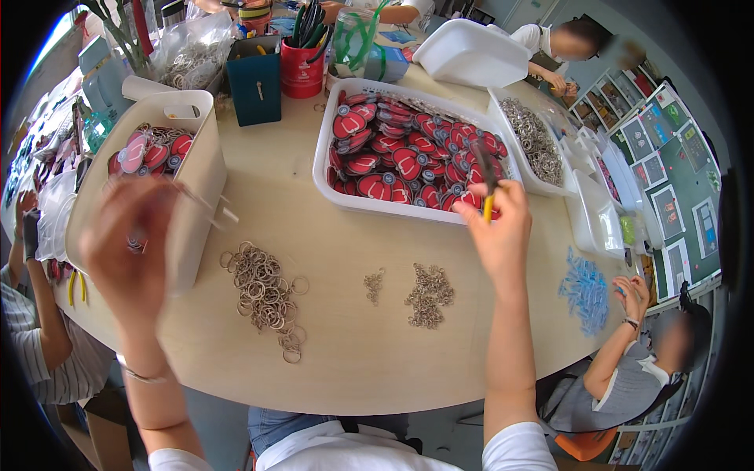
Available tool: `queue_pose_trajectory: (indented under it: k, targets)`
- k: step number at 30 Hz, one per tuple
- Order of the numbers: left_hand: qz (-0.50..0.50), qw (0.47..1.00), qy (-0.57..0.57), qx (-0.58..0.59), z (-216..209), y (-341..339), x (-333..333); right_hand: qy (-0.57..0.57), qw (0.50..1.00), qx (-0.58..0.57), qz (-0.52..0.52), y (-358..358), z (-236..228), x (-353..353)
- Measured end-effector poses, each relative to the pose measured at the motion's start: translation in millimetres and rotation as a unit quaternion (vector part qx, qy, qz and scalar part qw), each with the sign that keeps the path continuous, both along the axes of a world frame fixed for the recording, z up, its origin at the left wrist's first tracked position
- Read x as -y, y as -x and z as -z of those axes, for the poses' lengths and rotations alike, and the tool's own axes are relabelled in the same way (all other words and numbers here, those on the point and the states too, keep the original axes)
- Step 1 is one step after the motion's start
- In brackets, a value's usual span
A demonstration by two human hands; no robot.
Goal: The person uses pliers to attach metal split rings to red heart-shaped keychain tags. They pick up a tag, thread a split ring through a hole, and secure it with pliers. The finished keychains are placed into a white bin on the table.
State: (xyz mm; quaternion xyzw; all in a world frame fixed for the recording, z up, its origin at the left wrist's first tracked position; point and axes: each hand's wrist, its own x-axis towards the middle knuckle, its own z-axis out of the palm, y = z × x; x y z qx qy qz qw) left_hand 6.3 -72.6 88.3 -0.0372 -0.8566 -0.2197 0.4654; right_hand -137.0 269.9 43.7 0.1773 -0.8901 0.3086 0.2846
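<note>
The fingers of the right hand (504, 235) are wrapped around the pliers (488, 207), which have a yellow grip and a dark tip pointing up. Just past those fingers is a big white tray (321, 169) full of flat red pieces (408, 162), heaped on top of each other. The left hand (126, 251) is a blur, so I can't tell if its fingers are apart or pressed together; something thin and pale near them may be in their grip. Behind the left fingers stands a tall cream bin (206, 165) with more red pieces inside. To the right of the left fingers, a pile of big metal rings (263, 290) lies on the desk (353, 361). Nearer the body than the right fingers, and a bit to their left, sit a heap of tiny metal bits (429, 297) and a smaller bunch (373, 287). Off to the right of the right fingers is a pile of blue bits (584, 294), with another person's hand (631, 298) just beside it.
</note>
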Motion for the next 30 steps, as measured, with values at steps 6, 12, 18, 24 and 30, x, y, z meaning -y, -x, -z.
queue_pose_trajectory:
  k: [6, 12, 18, 24, 30]
  targets:
    - [-0.167, 0.955, 0.111, 0.216, -35.3, 58.9, 121.9, -0.082, 0.985, 0.104, 0.113, 42.7, 22.3, -35.4]
    - [-0.205, 0.942, 0.179, 0.195, -34.8, 59.7, 88.9, 0.081, 0.989, 0.117, 0.040, 39.6, 19.0, -40.1]
    - [0.246, 0.937, -0.122, 0.216, 17.6, 20.8, -46.6, 0.270, 0.930, 0.159, -0.191, -26.0, 5.5, 18.6]
    - [0.392, 0.632, -0.587, 0.320, 88.4, 20.7, -117.6, 0.201, 0.899, 0.264, -0.285, -65.7, 23.8, 57.1]
    - [0.265, 0.661, -0.590, 0.380, 93.2, 14.4, -84.2, -0.218, 0.925, 0.118, -0.288, -28.3, 34.9, 34.1]
